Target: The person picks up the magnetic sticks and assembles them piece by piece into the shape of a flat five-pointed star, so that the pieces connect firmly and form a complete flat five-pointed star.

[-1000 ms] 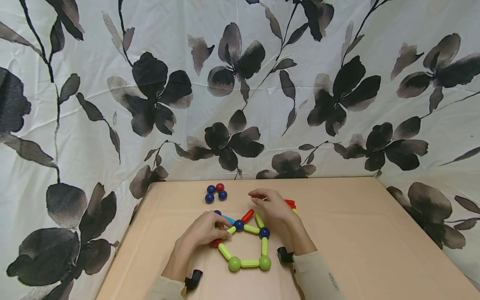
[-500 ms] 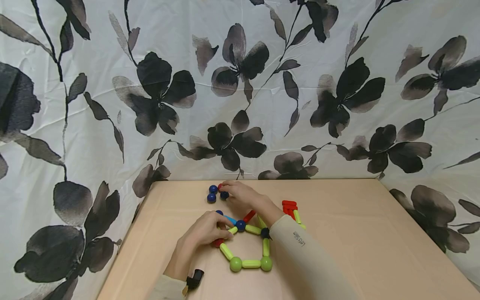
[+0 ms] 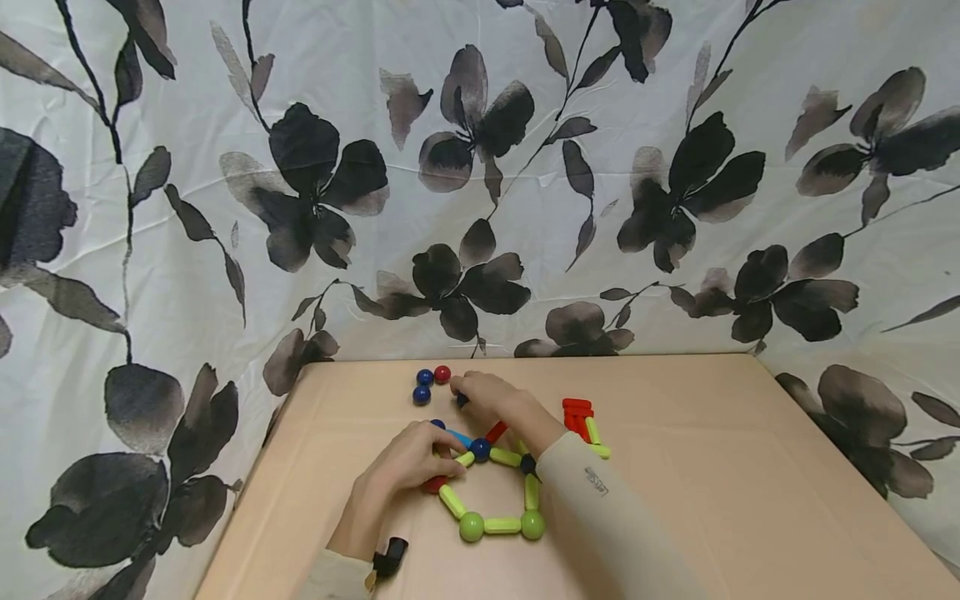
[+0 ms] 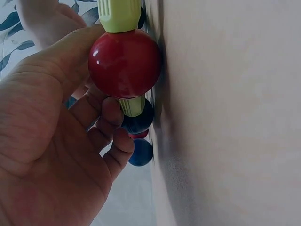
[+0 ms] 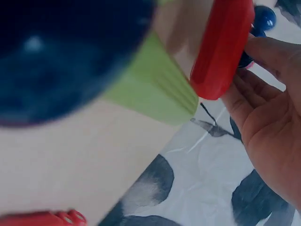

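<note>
Gripping the red ball of the stick frame, the left hand steadies it. The right hand seemingly pinches a blue ball.

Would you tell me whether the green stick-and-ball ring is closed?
Cannot tell: the left hand covers part of the ring.

Stick-and-ball figure lies flat on the table: lime-green rods joined by two green balls at the near corners, dark blue balls higher up, a red ball at its left, a red rod and a light blue rod angling off the top. Beyond it sit loose balls: two blue, one red; another dark blue ball lies under fingers.
</note>
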Demonstrator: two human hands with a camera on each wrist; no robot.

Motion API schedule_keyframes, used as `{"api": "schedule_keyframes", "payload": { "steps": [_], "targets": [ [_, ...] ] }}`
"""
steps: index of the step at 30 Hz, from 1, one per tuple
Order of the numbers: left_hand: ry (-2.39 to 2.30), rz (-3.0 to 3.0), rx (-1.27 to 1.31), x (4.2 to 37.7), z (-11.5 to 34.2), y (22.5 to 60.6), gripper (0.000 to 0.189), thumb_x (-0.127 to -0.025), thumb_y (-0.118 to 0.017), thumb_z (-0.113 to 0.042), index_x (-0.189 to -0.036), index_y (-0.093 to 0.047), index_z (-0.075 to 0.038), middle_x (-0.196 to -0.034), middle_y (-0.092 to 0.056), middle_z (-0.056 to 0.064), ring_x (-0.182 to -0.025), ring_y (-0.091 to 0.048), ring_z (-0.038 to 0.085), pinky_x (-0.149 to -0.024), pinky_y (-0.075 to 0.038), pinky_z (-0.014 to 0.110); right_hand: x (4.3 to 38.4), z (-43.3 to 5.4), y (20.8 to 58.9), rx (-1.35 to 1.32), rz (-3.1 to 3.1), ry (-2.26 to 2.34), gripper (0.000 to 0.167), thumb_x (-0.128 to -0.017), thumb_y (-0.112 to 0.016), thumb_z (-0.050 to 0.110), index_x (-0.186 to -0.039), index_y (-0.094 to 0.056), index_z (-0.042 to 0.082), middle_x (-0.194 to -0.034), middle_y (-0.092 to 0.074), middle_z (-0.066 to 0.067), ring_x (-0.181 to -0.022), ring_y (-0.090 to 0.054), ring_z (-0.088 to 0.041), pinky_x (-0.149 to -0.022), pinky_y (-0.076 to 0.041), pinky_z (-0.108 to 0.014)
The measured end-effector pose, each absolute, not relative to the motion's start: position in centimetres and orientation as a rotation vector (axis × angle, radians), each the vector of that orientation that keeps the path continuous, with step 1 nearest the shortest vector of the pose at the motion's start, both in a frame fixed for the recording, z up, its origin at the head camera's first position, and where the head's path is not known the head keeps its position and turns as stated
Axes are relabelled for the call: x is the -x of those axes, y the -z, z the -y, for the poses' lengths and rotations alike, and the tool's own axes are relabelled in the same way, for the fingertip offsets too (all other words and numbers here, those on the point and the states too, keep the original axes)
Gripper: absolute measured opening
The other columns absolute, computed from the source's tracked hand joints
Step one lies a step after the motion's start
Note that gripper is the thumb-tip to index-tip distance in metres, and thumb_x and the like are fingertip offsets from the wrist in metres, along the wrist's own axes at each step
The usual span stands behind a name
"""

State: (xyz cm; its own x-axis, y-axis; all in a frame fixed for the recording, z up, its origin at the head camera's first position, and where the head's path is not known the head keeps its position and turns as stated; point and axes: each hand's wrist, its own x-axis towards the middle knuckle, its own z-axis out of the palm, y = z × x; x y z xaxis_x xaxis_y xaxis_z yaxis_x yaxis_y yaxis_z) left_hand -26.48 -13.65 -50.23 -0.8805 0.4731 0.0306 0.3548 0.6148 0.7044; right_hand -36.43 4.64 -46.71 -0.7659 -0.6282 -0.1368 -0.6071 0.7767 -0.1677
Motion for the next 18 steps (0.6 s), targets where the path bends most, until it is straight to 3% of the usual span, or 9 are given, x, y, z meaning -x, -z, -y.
{"api": "schedule_keyframes", "payload": {
  "steps": [5,12,18],
  "targets": [
    [-1.121,-2.671,-0.66,26.5,13.6,50.3,0.023,-0.083,-0.089,-0.03,-0.104,-0.084,-0.022,-0.083,-0.07,-0.012,-0.077,-0.056,0.01,-0.064,-0.044,0.025,35.5,-7.2,45.8,0.897,-2.809,0.538,0.031,-0.102,-0.065,0.018,-0.132,-0.063,0.01,-0.12,-0.065,-0.007,-0.105,-0.062,-0.02,-0.099,-0.054,-0.039],
    [-1.145,-2.661,-0.643,26.5,13.6,50.1,0.023,-0.084,-0.088,-0.029,-0.105,-0.083,-0.02,-0.08,-0.071,-0.011,-0.073,-0.06,0.01,-0.062,-0.046,0.024,32.8,-11.4,44.8,0.762,-2.802,0.954,0.027,-0.104,-0.064,0.022,-0.131,-0.065,0.017,-0.121,-0.063,-0.003,-0.103,-0.06,-0.02,-0.092,-0.056,-0.038],
    [-1.138,-2.667,-0.653,26.5,13.6,50.1,0.023,-0.085,-0.088,-0.029,-0.105,-0.083,-0.02,-0.082,-0.071,-0.012,-0.074,-0.06,0.01,-0.062,-0.045,0.024,31.6,-13.7,45.8,0.666,-2.685,1.238,0.027,-0.103,-0.066,0.02,-0.129,-0.066,0.015,-0.118,-0.067,-0.001,-0.106,-0.06,-0.021,-0.094,-0.054,-0.04]
  ]
}}
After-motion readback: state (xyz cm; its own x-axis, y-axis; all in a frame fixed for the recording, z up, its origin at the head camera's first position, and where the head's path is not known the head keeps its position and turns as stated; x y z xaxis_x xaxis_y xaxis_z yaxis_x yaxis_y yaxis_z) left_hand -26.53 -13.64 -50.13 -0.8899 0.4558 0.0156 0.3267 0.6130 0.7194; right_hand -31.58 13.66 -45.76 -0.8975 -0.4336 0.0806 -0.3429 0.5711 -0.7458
